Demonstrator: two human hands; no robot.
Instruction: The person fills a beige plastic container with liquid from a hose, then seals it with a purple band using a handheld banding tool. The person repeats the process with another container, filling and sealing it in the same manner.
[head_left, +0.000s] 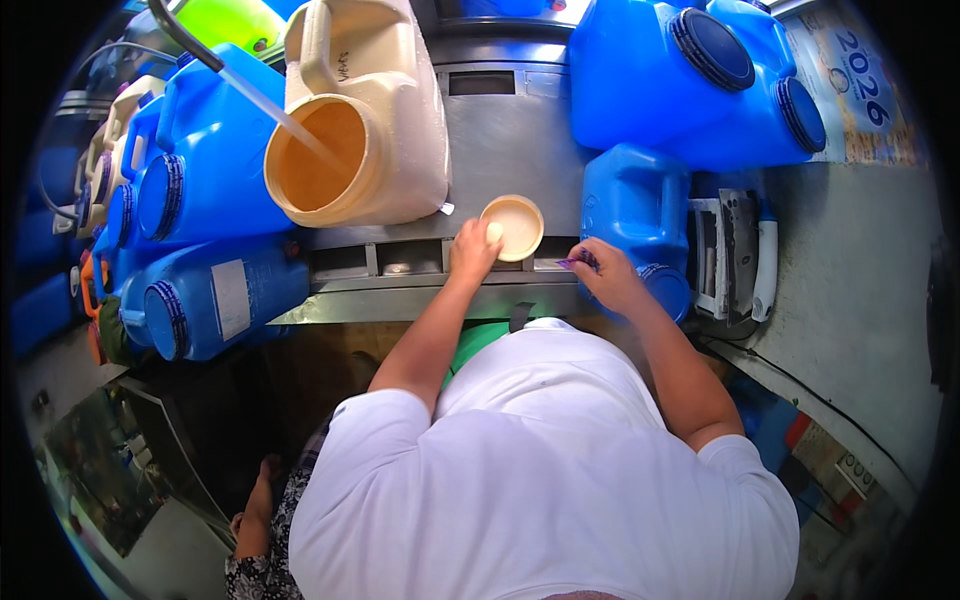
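Observation:
My left hand (472, 253) grips the edge of a large round cream lid (520, 225) above the front of the metal counter. A small pale round piece (493, 232) shows at its fingertips, and I cannot tell whether it is separate from the lid. My right hand (611, 274) pinches a crumpled purple printed strip (582, 260) in front of a blue jug (634, 199). Left of my hands lies a cream plastic jug (412, 150) with its wide mouth uncovered. A clear hose (296, 129) runs into that mouth.
Several blue jugs with dark caps (225, 142) crowd the left side. Larger blue jugs (637, 82) stand at the back right. A slotted metal counter (517, 142) lies before me. A white-handled device (763, 262) stands right. Another person's arm (256, 517) shows at lower left.

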